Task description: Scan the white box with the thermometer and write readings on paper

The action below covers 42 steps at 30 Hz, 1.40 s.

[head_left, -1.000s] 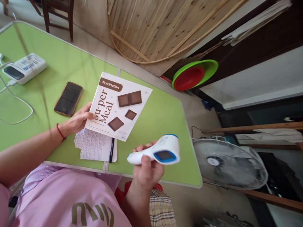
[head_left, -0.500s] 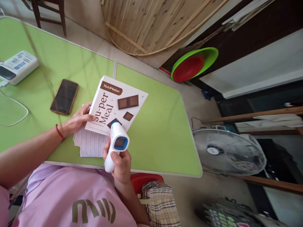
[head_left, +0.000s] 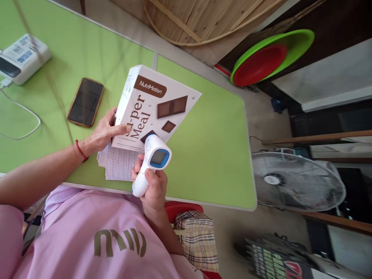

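My left hand (head_left: 107, 130) grips the lower left corner of a white box (head_left: 177, 120) marked "NutriMotion Su-per Meal", its thumb lying over the front. The box is tilted, with its front and left side showing. In my right hand (head_left: 152, 182) is a white and blue infrared thermometer (head_left: 154, 159), its small screen facing me. The thermometer's head overlaps the bottom edge of the box; whether they touch I cannot tell. Beneath the box, sheets of paper (head_left: 119, 166) covered in small writing lie on the green table (head_left: 209, 155).
A phone (head_left: 85, 102) in a brown-edged case lies left of the box. Farther left is a white power bank (head_left: 24, 58) with a cable (head_left: 33, 110). Past the table's right edge stands a fan (head_left: 299, 182). A checked bag (head_left: 196, 236) hangs by a red seat.
The box has turned slightly, so more of its left side shows. The whole view has shifted a little. Both hands keep their holds.
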{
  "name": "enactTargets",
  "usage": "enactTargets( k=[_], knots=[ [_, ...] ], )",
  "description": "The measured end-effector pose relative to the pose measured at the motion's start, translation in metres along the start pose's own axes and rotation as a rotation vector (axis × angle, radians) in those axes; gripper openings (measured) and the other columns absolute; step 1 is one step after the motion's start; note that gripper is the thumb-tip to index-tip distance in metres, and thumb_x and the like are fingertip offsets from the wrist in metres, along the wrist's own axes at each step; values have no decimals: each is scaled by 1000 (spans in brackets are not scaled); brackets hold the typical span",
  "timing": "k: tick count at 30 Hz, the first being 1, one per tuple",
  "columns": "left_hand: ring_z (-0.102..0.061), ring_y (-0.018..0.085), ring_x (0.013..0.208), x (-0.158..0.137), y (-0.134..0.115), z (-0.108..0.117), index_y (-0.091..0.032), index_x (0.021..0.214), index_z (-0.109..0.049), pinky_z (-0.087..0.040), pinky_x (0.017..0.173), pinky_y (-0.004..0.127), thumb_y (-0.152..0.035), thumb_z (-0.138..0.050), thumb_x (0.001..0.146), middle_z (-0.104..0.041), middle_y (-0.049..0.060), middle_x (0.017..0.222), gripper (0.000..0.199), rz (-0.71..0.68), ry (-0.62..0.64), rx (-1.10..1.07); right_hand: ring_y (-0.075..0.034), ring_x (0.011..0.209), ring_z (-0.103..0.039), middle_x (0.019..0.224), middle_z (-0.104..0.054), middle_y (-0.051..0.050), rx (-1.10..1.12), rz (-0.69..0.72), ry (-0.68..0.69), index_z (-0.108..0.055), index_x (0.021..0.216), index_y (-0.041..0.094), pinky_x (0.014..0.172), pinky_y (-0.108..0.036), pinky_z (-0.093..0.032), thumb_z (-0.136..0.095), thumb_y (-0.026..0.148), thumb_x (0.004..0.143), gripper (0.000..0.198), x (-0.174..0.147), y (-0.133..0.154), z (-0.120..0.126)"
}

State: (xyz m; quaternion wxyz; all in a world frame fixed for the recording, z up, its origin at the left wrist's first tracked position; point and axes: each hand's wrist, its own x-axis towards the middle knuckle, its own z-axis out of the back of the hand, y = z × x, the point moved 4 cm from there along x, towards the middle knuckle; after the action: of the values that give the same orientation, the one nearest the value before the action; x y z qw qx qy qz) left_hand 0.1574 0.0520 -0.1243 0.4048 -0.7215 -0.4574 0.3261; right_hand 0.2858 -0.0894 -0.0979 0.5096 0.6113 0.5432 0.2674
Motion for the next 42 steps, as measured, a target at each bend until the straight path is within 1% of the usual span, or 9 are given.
enactTargets(
  k=[6,12,15,20,25,28,32,37,42],
  knots=[
    [-66,32,112,0,2,4,-19,113,-65,-55,78,34,-44,-87,68,-72,6,114,56,-46,-15,18,-10,53,-50,68,-61,2,21,-3,39,-70,95,22,48,-26,-39,-80,52,71,40,-2,1,-2],
    [-63,34,118,-1,-1,4,-19,115,-65,-54,81,35,-44,-86,68,-71,7,118,57,-70,-15,35,-10,53,-50,68,-60,3,10,12,48,-70,96,22,49,-27,-41,-79,55,72,42,-1,-2,-1],
    [-67,31,108,-1,-3,3,-21,111,-63,-54,74,33,-43,-84,68,-73,5,111,52,-70,2,10,-12,54,-52,68,-61,2,-1,6,82,-68,95,22,51,-30,-44,-79,57,73,42,-2,-3,-4],
    [-70,27,92,-1,-7,3,-20,107,-61,-54,69,33,-41,-81,68,-73,4,96,49,-64,8,-43,-15,56,-57,63,-61,2,-25,10,151,-63,79,22,57,-34,-48,-77,60,75,41,-2,-7,-11],
    [-73,33,104,0,-10,2,-20,110,-58,-60,82,41,-40,-76,69,-75,6,98,49,-45,38,-95,-12,56,-51,66,-60,3,-62,29,100,-64,83,22,53,-29,-44,-82,58,71,42,-1,-9,-17],
    [-72,38,111,0,-11,0,-19,113,-60,-62,89,48,-42,-72,68,-77,7,98,52,-10,76,-136,-12,58,-50,67,-58,3,-54,66,117,-63,84,22,53,-29,-44,-83,56,71,42,-1,-7,-25],
    [-72,40,112,0,-13,0,-19,114,-62,-62,90,51,-46,-73,68,-78,7,92,55,11,45,-157,-12,56,-50,65,-59,2,-30,108,148,-62,78,22,52,-29,-45,-81,56,74,40,-1,-2,-33],
    [-71,41,113,-1,-16,-2,-19,112,-62,-62,90,52,-45,-73,66,-78,7,98,54,-26,19,-147,-12,56,-49,64,-56,3,-41,105,126,-60,75,22,51,-29,-44,-81,59,73,42,0,-5,-33],
    [-70,40,117,-1,-20,-6,-19,108,-62,-62,90,50,-42,-70,67,-76,6,97,48,-32,33,-113,-12,59,-47,67,-56,3,-36,70,97,-61,83,22,52,-28,-42,-83,60,69,45,1,-11,-27]
  ],
)
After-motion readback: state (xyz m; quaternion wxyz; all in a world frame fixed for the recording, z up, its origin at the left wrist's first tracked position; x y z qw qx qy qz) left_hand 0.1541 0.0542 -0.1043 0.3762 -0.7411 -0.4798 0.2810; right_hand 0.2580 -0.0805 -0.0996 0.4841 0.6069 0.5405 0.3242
